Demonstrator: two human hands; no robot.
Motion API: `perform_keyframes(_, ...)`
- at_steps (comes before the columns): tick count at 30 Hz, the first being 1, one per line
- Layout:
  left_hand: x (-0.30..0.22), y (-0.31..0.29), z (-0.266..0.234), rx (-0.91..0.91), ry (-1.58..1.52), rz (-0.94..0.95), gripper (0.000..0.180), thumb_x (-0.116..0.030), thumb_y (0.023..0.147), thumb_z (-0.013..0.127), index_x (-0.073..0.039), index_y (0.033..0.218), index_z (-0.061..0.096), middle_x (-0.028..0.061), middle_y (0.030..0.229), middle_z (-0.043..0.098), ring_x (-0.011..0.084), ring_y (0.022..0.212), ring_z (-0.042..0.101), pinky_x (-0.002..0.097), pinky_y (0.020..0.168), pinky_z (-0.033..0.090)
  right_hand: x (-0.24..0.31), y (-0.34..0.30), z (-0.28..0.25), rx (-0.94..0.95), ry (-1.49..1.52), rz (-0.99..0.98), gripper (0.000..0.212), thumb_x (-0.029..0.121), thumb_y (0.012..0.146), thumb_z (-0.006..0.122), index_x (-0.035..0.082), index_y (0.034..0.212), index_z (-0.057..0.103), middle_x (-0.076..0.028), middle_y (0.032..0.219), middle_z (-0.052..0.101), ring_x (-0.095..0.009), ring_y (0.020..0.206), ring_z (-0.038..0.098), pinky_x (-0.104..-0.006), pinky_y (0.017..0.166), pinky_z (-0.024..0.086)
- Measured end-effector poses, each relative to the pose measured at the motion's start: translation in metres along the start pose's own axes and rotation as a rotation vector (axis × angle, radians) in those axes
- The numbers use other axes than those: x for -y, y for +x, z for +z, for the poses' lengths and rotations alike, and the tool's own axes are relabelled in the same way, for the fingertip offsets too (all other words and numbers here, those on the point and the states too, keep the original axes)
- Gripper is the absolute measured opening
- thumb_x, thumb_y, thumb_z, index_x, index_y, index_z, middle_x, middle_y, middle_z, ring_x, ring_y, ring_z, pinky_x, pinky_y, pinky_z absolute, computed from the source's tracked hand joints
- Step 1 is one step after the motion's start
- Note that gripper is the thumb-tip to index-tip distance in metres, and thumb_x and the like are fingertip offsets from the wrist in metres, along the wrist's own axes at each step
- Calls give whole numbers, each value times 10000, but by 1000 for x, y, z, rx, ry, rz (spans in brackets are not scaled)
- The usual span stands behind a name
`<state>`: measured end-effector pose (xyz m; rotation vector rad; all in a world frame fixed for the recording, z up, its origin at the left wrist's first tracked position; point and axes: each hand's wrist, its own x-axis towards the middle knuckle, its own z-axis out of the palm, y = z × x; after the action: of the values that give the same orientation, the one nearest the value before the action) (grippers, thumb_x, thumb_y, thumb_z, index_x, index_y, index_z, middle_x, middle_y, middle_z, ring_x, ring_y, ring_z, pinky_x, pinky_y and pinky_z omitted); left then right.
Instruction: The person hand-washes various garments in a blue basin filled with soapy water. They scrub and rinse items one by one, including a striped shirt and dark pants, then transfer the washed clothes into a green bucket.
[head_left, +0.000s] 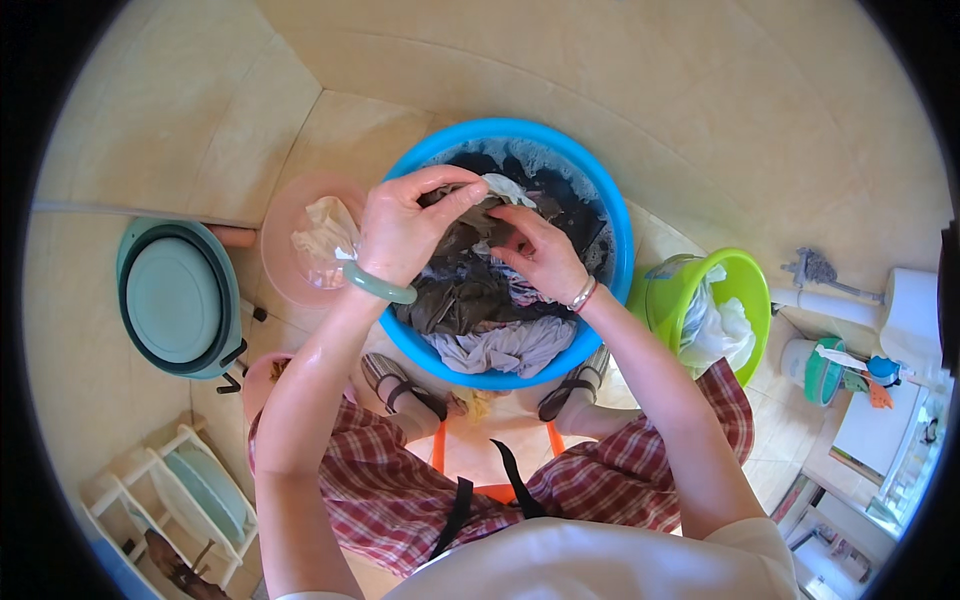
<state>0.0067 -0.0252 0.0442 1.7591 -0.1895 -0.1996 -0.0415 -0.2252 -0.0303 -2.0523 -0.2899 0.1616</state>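
A round blue basin (622, 240) stands on the floor before me, filled with soapy water and wet clothes. Over its left side, my left hand (415, 215) pinches a grey-brown garment (465, 232) between thumb and fingers; a green bangle circles that wrist. My right hand (545, 258) is curled against the same garment, its fingertips partly hidden by the cloth. Near the basin's front lies a light grey cloth (505, 347). Dark clothes (560, 200) soak at the back, with white suds (515, 150) along the rim.
To the left are a pink basin (285, 215) holding a pale cloth and a collapsible green basin (172, 300) leaning upright. A lime-green bucket (755, 290) with white plastic bags stands right. A white rack (155, 470) is at lower left. My sandalled feet flank the basin's front.
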Motion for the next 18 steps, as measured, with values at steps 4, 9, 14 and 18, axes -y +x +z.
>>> perform_keyframes(4,3,0,-10,-30,25,-1,131,-121,864,699,-20,945,719,-25,809,667,33,748,557,186,684,444,-2,9,-6,21,-567,-189,371,298,799,696,160,1124,586,-93,994,600,-279,808,651,-395,660,526)
perform_keyframes(9,13,-2,-19,-141,85,-25,149,-147,854,710,-31,945,725,-14,785,670,38,684,524,190,630,421,21,17,-36,139,-768,-2,292,333,782,702,161,983,580,-69,869,616,-286,750,650,-419,598,513)
perform_keyframes(14,1,5,-18,-160,74,53,159,-158,853,709,-30,945,731,-7,806,688,38,681,515,191,607,407,35,13,-64,172,-743,36,294,374,770,707,159,943,609,-70,919,616,-274,821,640,-429,642,496)
perform_keyframes(18,-10,6,-12,-155,71,64,161,-150,855,706,-23,952,728,0,826,695,44,727,561,193,658,443,31,10,-73,179,-1016,46,307,384,738,729,144,919,666,-61,1076,570,-241,1063,540,-439,811,442)
